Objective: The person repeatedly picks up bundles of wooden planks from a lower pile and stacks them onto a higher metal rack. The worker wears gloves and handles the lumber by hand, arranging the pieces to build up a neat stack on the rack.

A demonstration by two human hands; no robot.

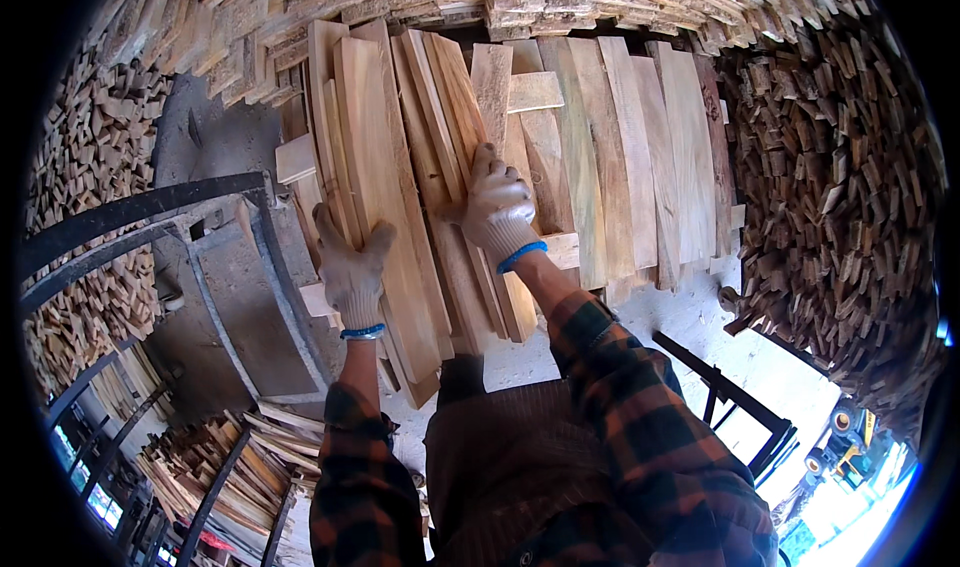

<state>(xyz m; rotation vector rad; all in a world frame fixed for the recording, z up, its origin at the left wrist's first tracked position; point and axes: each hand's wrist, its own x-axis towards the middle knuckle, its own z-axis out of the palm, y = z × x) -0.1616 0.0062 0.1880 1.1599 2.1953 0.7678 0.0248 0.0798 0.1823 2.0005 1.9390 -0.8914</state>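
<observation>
A dark brown lap and two sleeves in red-and-black plaid point(640, 407) are filling the bottom of the view, reaching up to a pile of wooden planks point(500, 167). The left hand point(350, 267), in a white knit glove with a blue cuff, is clamping its fingers around the edge of a long pale plank point(385, 197) on the pile's left side. The right hand point(497, 207), gloved alike, is pressing flat on a bundle of narrower planks point(450, 117) just beside it, fingers spread rather than closed. The hands are working apart. The planks are lying side by side across short crosspieces point(535, 92), raised above a pale floor point(700, 327). To the left, a grey metal machine frame point(240, 297) is standing, with a rack of offcuts point(215, 467) below it. Stacked timber walls point(830, 187) are ringing everything.
</observation>
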